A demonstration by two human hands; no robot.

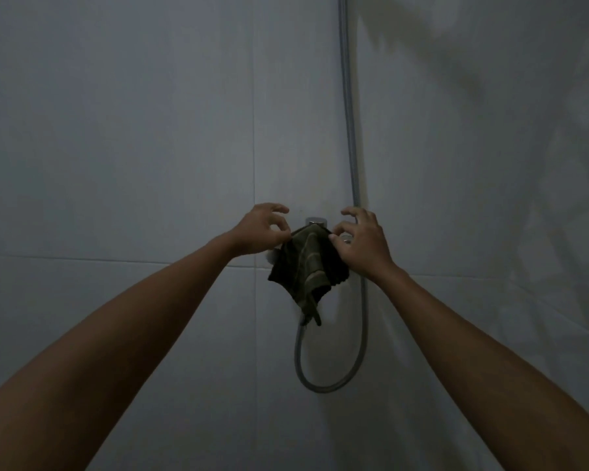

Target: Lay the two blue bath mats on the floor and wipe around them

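A small dark green cloth (308,266) hangs draped over the chrome shower tap (316,220) in the corner of the tiled wall. My left hand (259,232) pinches the cloth's upper left edge between thumb and fingers. On the other side, my right hand (361,241) holds the upper right edge, its fingers spread over the tap. Both arms reach straight out to the wall. No blue bath mat is in view.
A grey shower hose (351,130) runs down the wall corner and loops below the tap (330,385). Pale wall tiles (116,164) fill the left, and a second wall (490,198) closes the right. The room is dim.
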